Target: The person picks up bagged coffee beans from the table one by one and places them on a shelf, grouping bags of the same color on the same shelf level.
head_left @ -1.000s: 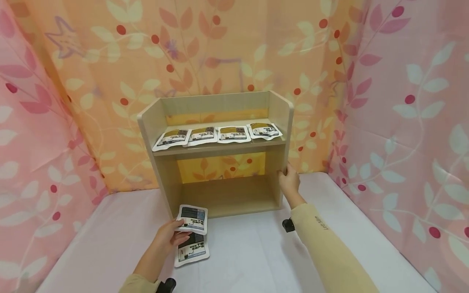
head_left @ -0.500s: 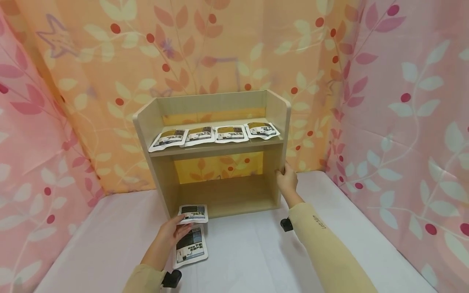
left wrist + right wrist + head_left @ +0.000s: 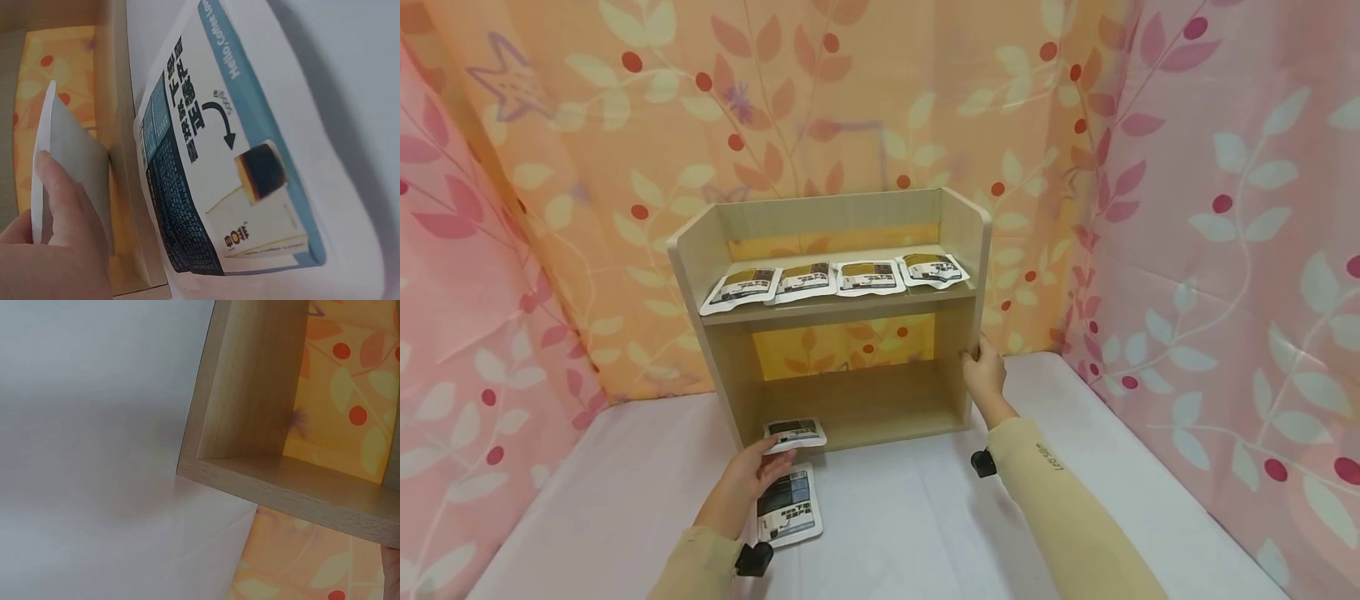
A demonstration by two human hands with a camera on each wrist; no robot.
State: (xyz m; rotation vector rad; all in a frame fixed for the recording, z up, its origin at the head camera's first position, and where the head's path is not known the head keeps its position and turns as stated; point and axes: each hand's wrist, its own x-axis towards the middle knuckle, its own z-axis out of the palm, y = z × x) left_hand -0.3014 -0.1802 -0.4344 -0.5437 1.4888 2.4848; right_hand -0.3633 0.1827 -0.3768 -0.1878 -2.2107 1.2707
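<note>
Between thumb and fingers my left hand (image 3: 743,485) pinches a white printed pouch (image 3: 797,435), held nearly level at the lower left front of the wooden shelf (image 3: 842,311). In the left wrist view that pouch (image 3: 81,162) appears edge-on. Beneath it a second pouch (image 3: 790,510) lies on the table; its print (image 3: 206,137) includes the words "Hello, Coffee". My right hand (image 3: 987,375) grips the shelf's right side panel from outside, with some fingers hidden behind it. Only a sliver of the right hand (image 3: 392,569) shows in the right wrist view.
Several similar pouches (image 3: 871,277) lie in a row on the upper board. The lower compartment has a wooden floor (image 3: 865,396) and an open back. A white cloth (image 3: 910,517) covers the table, with patterned curtains (image 3: 850,100) behind and at both sides.
My left hand has tilted its pouch flatter and moved it slightly toward the shelf, uncovering more of the pouch below. The right hand keeps its grip; the head view has shifted slightly.
</note>
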